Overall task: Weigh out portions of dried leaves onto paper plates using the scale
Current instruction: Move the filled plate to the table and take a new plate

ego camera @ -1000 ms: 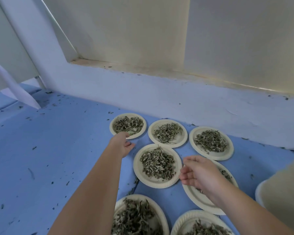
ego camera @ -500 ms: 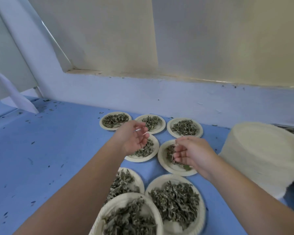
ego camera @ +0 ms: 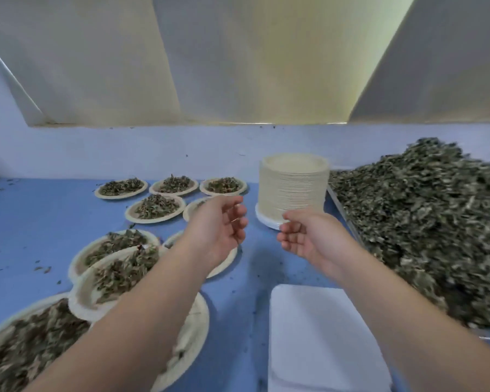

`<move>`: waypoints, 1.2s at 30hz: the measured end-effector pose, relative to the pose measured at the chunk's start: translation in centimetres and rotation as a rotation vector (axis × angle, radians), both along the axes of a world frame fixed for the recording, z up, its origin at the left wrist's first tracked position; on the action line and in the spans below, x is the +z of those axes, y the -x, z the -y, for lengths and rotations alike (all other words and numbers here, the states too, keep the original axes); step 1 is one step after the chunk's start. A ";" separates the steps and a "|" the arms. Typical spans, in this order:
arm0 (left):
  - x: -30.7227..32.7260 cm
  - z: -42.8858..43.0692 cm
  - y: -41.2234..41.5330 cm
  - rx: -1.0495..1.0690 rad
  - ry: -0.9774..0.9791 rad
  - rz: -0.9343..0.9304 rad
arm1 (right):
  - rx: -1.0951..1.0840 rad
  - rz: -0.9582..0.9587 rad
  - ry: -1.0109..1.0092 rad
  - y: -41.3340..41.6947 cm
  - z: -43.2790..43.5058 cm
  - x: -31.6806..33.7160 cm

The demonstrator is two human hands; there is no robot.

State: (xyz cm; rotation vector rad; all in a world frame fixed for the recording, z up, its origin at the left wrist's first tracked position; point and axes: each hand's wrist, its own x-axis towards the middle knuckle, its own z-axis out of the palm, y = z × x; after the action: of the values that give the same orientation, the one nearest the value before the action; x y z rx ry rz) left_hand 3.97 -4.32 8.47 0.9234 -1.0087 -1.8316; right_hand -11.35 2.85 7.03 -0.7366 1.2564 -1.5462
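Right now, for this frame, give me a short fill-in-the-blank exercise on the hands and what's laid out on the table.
1. The left hand and the right hand both hold ____.
2. The pile of dried leaves lies to the ____ of the plate stack.
3. The table top is ____ in colour.
Missing words: nothing; right; blue.

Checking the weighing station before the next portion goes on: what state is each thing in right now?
Left-hand grip: fingers loosely curled, holding nothing.
Right-hand grip: fingers loosely curled, holding nothing.
Plate stack: upright, top plate empty.
Scale platform: bare, no plate on it.
Leaf pile: loose, heaped high.
Filled plates: each holds leaves; the nearest ones overlap.
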 end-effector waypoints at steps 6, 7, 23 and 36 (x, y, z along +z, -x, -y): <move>-3.7 -5.5 2.3 0.075 0.047 0.143 | -0.108 -0.082 -0.042 3.3 -6.7 0.2; -4.5 -5.6 2.7 0.108 0.068 0.176 | -0.121 -0.116 -0.048 3.8 -7.1 0.2; -10.7 -2.3 3.4 0.290 0.309 0.257 | -0.171 -1.386 -0.039 8.3 6.6 5.0; -10.5 -2.8 3.6 0.239 0.359 0.333 | -0.051 -1.567 -0.215 7.9 9.2 7.4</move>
State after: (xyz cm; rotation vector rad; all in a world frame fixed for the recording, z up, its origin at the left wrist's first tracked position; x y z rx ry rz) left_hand 0.32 -1.53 -2.07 1.0903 -1.3170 -1.2696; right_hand -19.29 -6.34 14.48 -1.8988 2.4436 -0.6148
